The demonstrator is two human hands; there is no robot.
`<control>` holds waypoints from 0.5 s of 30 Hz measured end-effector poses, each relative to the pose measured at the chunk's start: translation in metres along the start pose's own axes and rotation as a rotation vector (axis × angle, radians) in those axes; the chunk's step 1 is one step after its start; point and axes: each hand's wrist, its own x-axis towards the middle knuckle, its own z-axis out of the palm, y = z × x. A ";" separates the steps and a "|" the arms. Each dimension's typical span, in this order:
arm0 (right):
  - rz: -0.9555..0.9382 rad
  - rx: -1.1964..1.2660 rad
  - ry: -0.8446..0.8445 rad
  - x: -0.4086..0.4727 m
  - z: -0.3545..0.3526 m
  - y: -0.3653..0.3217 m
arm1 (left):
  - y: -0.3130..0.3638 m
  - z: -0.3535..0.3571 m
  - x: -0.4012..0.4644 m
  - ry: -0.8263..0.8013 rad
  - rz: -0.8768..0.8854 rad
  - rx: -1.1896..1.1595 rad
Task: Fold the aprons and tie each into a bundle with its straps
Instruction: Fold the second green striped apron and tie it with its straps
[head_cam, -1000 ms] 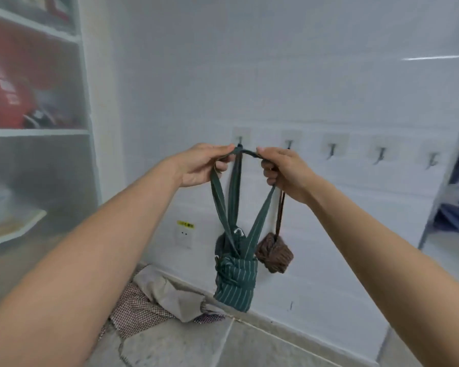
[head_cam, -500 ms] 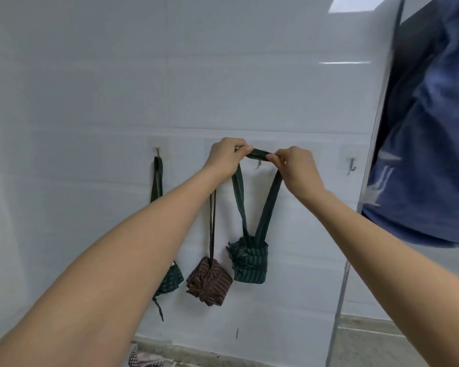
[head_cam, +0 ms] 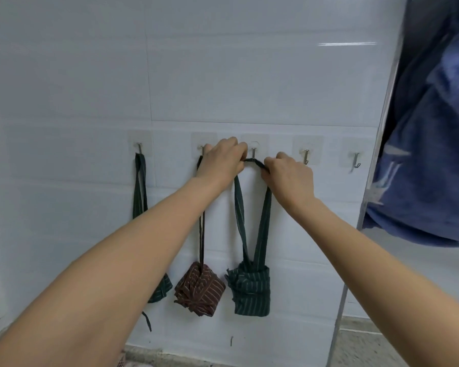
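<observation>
Left to right along the wall:

First hook: a green striped bundle is hung by its strap, mostly hidden behind the left forearm. Unchanged from half a second ago.

Second hook: the brown striped bundle is hung on a thin dark cord, tied and finished. Also unchanged.

Third hook: this is where the change is. A second ago the green bundle was held out in free air in front of the hooks; half a second ago its strap loop was raised level with the hook. Now the loop is lowered against the hook's stem, stretched between the two hands. Whether it is actually seated on the hook cannot be told from this view. The bundle is hung below on two strap legs, just beside the brown one, apparently not touching it.

Left hand: fingers curled, clamped on the left end of the loop. Right hand: fingers curled, pinched on the right end.

Fourth hook and fifth hook: nothing hung on them. Blue cloth is seen at the far right.

Judgement: the fold-and-tie for this apron is done; only release is left. Weight should be let onto the hook gradually, in case the loop has missed the tip.
</observation>
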 end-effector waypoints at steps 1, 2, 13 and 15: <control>0.007 0.005 -0.012 -0.003 0.002 -0.001 | 0.001 0.002 0.000 -0.004 0.004 0.014; 0.015 0.013 -0.025 -0.004 0.004 -0.003 | 0.002 0.004 -0.001 0.003 -0.009 0.025; 0.090 0.153 0.010 0.002 -0.005 -0.016 | 0.008 0.009 -0.002 0.053 -0.156 -0.060; 0.088 0.137 0.006 0.004 -0.002 -0.016 | 0.008 0.011 -0.003 0.075 -0.157 -0.055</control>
